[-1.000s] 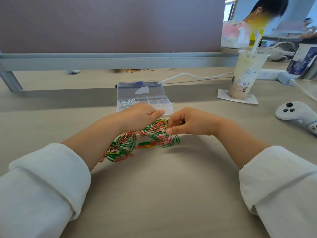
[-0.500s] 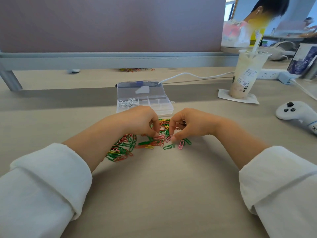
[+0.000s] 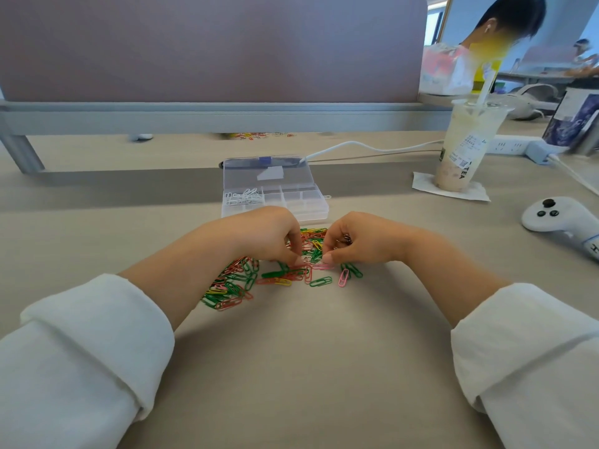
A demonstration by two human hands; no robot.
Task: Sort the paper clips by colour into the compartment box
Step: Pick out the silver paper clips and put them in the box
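- The clear plastic compartment box (image 3: 275,202) sits open in the middle of the frame, just above both hands, with its lid (image 3: 269,173) flipped up at the far side.
- Its upper-left compartment holds a little heap of white paper clips (image 3: 243,198).
- The loose pile of green, red, pink and yellow paper clips (image 3: 236,283) is spread on the beige tabletop (image 3: 308,367). It runs from under the left wrist up into the gap between the hands, just below the box.
- The left hand (image 3: 265,234) has its fingers curled down with the tips on the pile. I honestly can't tell if it's pinching a clip or just pressing.
- The right hand (image 3: 363,243) has curled fingers too, with a small dark bunch of clips (image 3: 345,239) tucked inside them. Its thumb tip is down on a pink paper clip (image 3: 322,266) lying on the table, and the two hands' fingertips are very close together.
- A lone pink clip (image 3: 343,277) and a lone green clip (image 3: 321,281) lie just below the right hand, a bit apart from the pile.
- Rolled white sleeves (image 3: 81,351) fill the lower corners.
- On the right side there's a plastic milk tea cup with a straw (image 3: 466,147) standing on a white napkin (image 3: 479,192), and a white game controller (image 3: 557,218) at the right edge.
- A white cable (image 3: 356,146) runs from behind the box towards the right.
- A mauve divider panel (image 3: 210,47) spans the top, with more coloured clips (image 3: 259,135) on the desk beyond it.
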